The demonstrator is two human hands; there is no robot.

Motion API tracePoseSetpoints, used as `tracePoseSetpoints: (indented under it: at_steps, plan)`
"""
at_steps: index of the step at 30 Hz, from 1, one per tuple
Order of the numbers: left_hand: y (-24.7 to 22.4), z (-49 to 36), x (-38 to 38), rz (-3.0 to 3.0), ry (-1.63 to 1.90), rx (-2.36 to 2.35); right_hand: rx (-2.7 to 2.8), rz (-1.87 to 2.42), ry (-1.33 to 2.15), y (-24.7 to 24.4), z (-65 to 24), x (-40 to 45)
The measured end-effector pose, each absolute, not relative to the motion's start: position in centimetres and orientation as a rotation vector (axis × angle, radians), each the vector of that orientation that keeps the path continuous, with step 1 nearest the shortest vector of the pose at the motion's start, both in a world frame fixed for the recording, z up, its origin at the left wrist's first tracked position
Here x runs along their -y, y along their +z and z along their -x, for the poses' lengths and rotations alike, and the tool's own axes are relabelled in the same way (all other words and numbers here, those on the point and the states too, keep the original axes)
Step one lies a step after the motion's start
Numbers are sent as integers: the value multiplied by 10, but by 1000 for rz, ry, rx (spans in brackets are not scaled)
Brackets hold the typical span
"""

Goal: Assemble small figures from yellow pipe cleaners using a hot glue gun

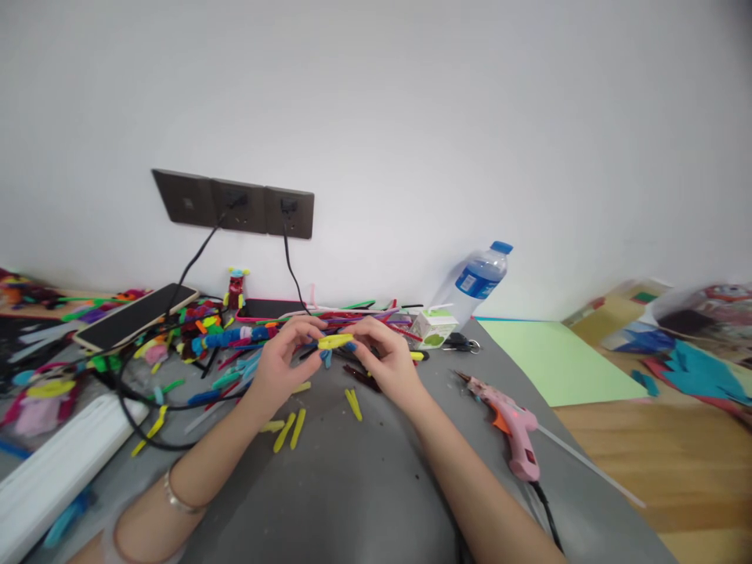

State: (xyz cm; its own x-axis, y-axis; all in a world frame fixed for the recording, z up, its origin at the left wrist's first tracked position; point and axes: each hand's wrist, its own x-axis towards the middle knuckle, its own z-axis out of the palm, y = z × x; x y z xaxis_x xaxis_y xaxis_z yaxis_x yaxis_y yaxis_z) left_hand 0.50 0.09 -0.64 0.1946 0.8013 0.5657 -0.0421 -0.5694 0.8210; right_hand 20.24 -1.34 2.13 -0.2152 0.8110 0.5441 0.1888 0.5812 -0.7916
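Between my two hands, over the middle of the grey table, is a short bundle of yellow pipe cleaner pieces [334, 341]. My left hand [287, 356] pinches its left end, with a bit of blue showing just below the fingertips. At the right end, the fingers of my right hand [385, 356] are closed on the same bundle. Loose yellow pipe cleaner pieces [298, 428] lie on the table below my left hand. Another small yellow pair [353, 404] rests beneath my right hand. Dark brown pieces [361, 377] lie partly behind the right hand.
A pink glue gun [511, 427] with a glue stick and cord lies at the right. Behind it stand a water bottle [479, 282] and a small box [433, 327]. Pipe cleaners, figures and a phone [138, 316] crowd the left. Black cables run from the wall sockets [235, 205].
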Motion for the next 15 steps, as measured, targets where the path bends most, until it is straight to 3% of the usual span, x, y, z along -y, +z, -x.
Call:
tracePoseSetpoints:
  at_steps: [15]
  plan:
    - [-1,-8,4,-1781,1427,-728,1752,803,717,24,-203,15]
